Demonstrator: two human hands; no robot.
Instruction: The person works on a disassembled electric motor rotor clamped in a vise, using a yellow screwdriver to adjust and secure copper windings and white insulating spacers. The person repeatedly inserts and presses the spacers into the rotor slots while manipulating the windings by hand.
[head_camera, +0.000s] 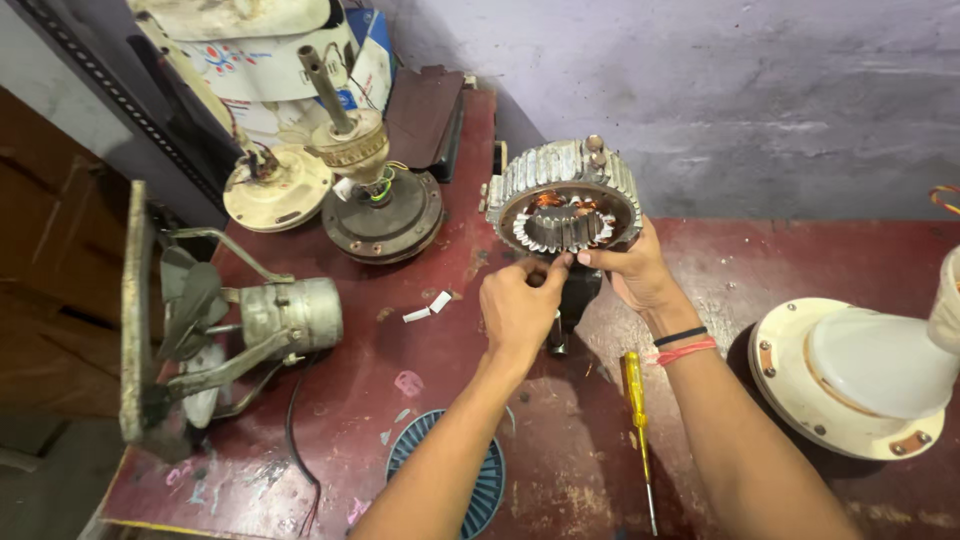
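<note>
A round metal motor stator (563, 200) with copper windings stands tilted on its edge on the dark red table (350, 400). My right hand (632, 270) steadies it from the lower right, thumb at the rim; a black band and a red thread sit on that wrist. My left hand (518, 305) is closed with its fingertips pinching at the lower rim of the stator. What the fingertips pinch is too small to tell. A dark block (578, 295) under the stator is partly hidden by both hands.
A yellow-handled screwdriver (636, 420) lies by my right forearm. A cream fan base (850, 380) sits at right. An exhaust fan frame with motor (285, 318) stands left. Two ceiling fan motors (375, 195) stand behind. A blue grille (480, 480) lies near the front edge.
</note>
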